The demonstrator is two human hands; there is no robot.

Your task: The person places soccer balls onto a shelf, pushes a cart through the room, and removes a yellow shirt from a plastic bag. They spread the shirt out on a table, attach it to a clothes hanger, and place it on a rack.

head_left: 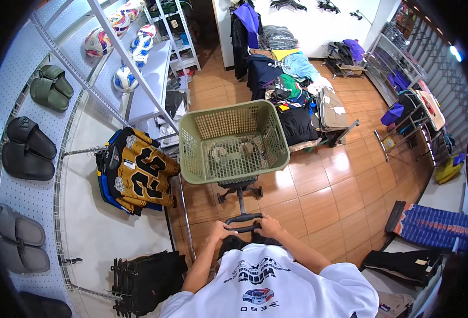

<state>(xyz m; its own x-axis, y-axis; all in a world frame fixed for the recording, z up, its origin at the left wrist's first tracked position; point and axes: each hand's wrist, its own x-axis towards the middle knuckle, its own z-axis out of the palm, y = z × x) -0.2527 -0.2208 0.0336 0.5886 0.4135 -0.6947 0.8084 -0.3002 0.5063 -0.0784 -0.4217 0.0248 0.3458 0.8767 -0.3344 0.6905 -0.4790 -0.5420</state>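
My left hand and my right hand are closed around the two sides of a black loop handle close to my body. From the handle a grey bar runs forward to a wheeled base under an olive-green plastic basket. The basket has perforated walls and a slotted floor, through which round shapes of the base show. Small black wheels stick out below its near edge.
On the left hang jerseys, black garments and slides. Balls sit on a shelf. Ahead stands a table piled with clothes. Tiled floor runs to the right, towards a metal-legged chair and folded clothing.
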